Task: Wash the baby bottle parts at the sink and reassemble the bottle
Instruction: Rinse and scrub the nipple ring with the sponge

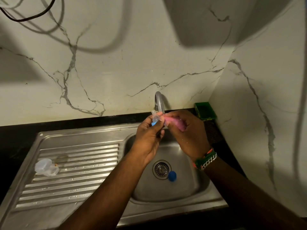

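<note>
My left hand holds a clear teat with a blue ring up under the grey tap, over the steel sink basin. Touching the teat from the right is a pink sponge, gripped in my right hand. A blue bottle part lies in the basin beside the drain. On the ribbed draining board, at its left, rests a clear bottle piece. I cannot tell whether water is running.
A green soap tray sits in the back right corner on the black counter. Marble walls rise behind and to the right. Black cables hang at the upper left.
</note>
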